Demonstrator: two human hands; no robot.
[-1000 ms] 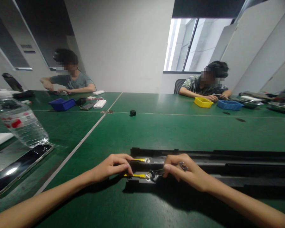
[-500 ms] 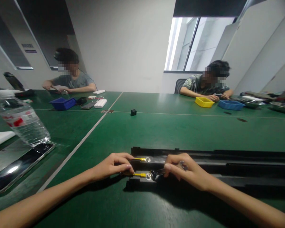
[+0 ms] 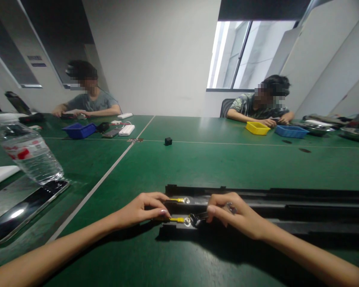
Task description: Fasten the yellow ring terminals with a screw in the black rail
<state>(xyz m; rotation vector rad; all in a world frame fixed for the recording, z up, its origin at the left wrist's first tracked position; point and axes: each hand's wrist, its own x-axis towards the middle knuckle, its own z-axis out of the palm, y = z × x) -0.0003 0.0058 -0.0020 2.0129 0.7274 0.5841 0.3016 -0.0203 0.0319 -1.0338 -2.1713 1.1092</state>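
Very little has changed in the last second. The left hand (image 3: pixel 140 210) has slid its fingertips a bit toward 3 o'clock, so less of the yellow wire end (image 3: pixel 177 219) shows. It pinches that wire end. The right hand (image 3: pixel 237 218) stays closed around a small wrench (image 3: pixel 200 217), whose head sits by the silver ring (image 3: pixel 186 222), at 9 o'clock from that hand. All of it lies on the long black rail (image 3: pixel 302 207) on the green surface (image 3: pixel 215 163). The work seems to stay at one spot.
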